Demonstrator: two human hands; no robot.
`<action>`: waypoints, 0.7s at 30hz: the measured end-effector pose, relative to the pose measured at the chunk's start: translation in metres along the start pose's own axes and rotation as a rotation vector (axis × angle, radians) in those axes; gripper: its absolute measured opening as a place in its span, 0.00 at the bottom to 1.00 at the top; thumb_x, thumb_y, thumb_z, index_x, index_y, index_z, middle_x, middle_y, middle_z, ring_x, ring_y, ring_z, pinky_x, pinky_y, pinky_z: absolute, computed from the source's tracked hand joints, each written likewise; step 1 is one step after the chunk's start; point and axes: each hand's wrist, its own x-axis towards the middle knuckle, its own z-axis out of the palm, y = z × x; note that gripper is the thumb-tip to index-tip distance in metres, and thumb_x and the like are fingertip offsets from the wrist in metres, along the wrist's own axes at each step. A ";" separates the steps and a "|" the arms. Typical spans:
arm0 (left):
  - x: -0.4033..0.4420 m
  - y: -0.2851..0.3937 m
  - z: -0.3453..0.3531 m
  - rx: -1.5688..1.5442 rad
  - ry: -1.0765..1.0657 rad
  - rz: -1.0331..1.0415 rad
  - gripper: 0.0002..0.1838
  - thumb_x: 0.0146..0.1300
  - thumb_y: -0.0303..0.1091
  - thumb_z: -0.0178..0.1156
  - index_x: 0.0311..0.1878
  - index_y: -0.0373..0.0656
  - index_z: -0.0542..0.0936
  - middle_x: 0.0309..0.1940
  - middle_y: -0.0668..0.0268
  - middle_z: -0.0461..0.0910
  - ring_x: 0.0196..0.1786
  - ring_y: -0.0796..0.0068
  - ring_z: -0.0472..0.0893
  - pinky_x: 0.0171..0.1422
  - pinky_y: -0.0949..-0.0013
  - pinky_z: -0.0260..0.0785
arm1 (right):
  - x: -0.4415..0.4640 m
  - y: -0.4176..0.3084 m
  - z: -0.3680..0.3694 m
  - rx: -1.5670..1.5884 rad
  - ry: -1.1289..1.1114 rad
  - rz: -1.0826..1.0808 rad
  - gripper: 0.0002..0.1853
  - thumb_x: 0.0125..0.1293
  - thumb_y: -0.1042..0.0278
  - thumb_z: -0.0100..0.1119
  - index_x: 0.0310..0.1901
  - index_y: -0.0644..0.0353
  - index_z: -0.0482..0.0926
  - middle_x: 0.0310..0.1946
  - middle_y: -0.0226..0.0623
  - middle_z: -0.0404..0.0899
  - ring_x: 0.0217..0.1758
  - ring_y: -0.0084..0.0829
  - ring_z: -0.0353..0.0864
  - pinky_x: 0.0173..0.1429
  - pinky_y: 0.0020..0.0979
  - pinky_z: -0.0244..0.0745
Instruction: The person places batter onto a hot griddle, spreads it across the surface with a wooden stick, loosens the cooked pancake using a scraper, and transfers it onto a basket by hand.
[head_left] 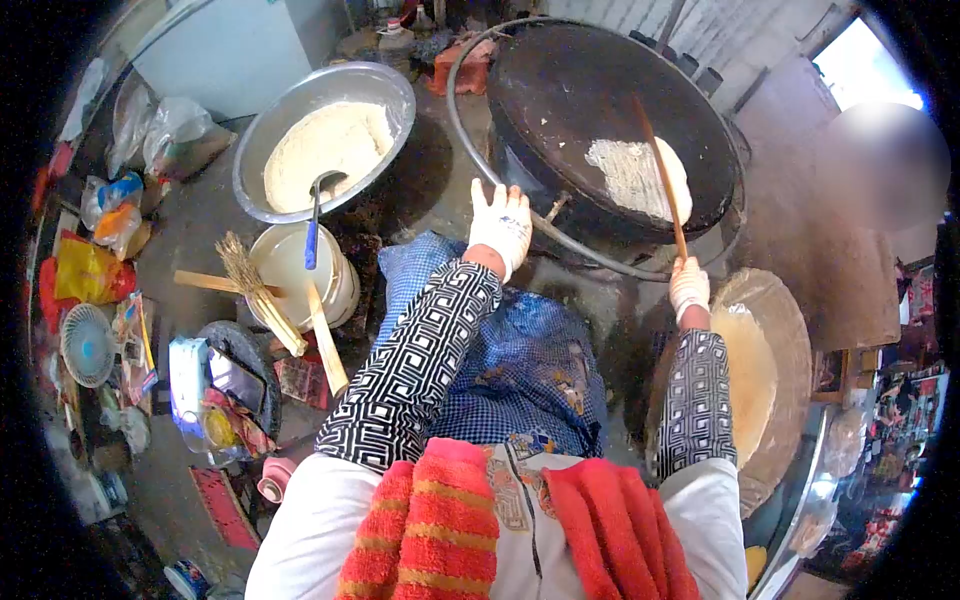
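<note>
My right hand [688, 287], in a white glove, is closed round the lower end of a long wooden stick [660, 170]. The stick slants up across pale batter [630, 180] on the right part of a big round black griddle [570, 110]. My left hand [500, 228], also gloved, is by the metal ring [462, 125] around the griddle, its fingers stretched toward it; whether they press on the ring is unclear. Left of it, a wide metal basin [248, 180] holds thick batter, with a blue-handled ladle [312, 235] resting in it.
A white bucket [345, 290] stands below the basin, with a straw brush [262, 290] and wooden sticks across it. At my right, a round tray [790, 400] holds a pale flat pancake [745, 370]. Plastic bags [180, 135] lie at the left. Another person [885, 165] is at the right.
</note>
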 end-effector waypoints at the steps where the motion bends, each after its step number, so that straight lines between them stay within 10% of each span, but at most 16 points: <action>1: -0.002 -0.003 -0.001 -0.010 -0.002 -0.010 0.24 0.71 0.32 0.42 0.69 0.41 0.69 0.73 0.59 0.66 0.76 0.57 0.63 0.77 0.28 0.35 | 0.005 0.001 -0.004 0.019 -0.005 0.043 0.19 0.76 0.50 0.44 0.43 0.60 0.75 0.32 0.62 0.81 0.38 0.62 0.82 0.44 0.57 0.75; 3: -0.003 -0.006 -0.007 0.003 -0.015 -0.052 0.25 0.73 0.32 0.40 0.72 0.42 0.68 0.74 0.61 0.65 0.77 0.60 0.61 0.79 0.30 0.32 | 0.004 -0.004 0.001 0.094 0.042 -0.031 0.17 0.75 0.52 0.47 0.41 0.59 0.76 0.29 0.58 0.82 0.35 0.62 0.81 0.39 0.56 0.75; 4: -0.003 -0.006 -0.007 0.027 -0.014 -0.067 0.25 0.73 0.32 0.40 0.72 0.42 0.67 0.74 0.60 0.64 0.77 0.59 0.60 0.79 0.30 0.32 | -0.003 -0.013 0.006 0.612 -0.019 0.071 0.17 0.75 0.52 0.47 0.41 0.58 0.76 0.29 0.58 0.81 0.34 0.61 0.81 0.38 0.56 0.74; 6: -0.005 0.005 -0.018 0.043 -0.022 -0.091 0.25 0.73 0.31 0.40 0.72 0.40 0.67 0.74 0.58 0.64 0.78 0.57 0.58 0.79 0.29 0.33 | -0.030 -0.030 -0.014 -0.010 0.004 -0.204 0.15 0.75 0.54 0.49 0.39 0.58 0.75 0.28 0.58 0.81 0.33 0.61 0.81 0.37 0.56 0.74; 13: -0.038 0.069 -0.008 0.031 -0.039 0.172 0.29 0.72 0.34 0.39 0.73 0.31 0.63 0.74 0.50 0.63 0.79 0.54 0.57 0.79 0.29 0.32 | -0.014 -0.034 -0.027 0.157 -0.010 -0.086 0.19 0.77 0.53 0.45 0.38 0.61 0.74 0.32 0.60 0.82 0.38 0.63 0.82 0.43 0.57 0.76; 15: -0.035 0.061 0.002 0.056 -0.020 0.174 0.29 0.72 0.30 0.37 0.75 0.31 0.60 0.76 0.51 0.61 0.80 0.55 0.55 0.79 0.30 0.31 | -0.036 -0.037 0.001 -0.048 0.114 -0.381 0.15 0.77 0.58 0.47 0.33 0.56 0.72 0.22 0.35 0.75 0.20 0.38 0.75 0.25 0.34 0.73; 18: -0.034 0.049 -0.003 0.111 -0.007 0.196 0.27 0.73 0.29 0.36 0.74 0.33 0.62 0.75 0.53 0.62 0.79 0.58 0.58 0.80 0.31 0.31 | -0.008 0.005 0.033 0.379 -0.023 -0.020 0.16 0.76 0.56 0.46 0.36 0.60 0.72 0.27 0.50 0.78 0.29 0.48 0.79 0.33 0.45 0.75; 21: -0.026 0.039 0.015 0.124 0.003 0.196 0.31 0.70 0.41 0.45 0.72 0.34 0.65 0.74 0.54 0.64 0.78 0.58 0.59 0.79 0.29 0.31 | 0.005 -0.008 -0.007 0.041 0.055 -0.071 0.17 0.76 0.54 0.44 0.41 0.61 0.74 0.31 0.59 0.82 0.36 0.58 0.83 0.42 0.55 0.77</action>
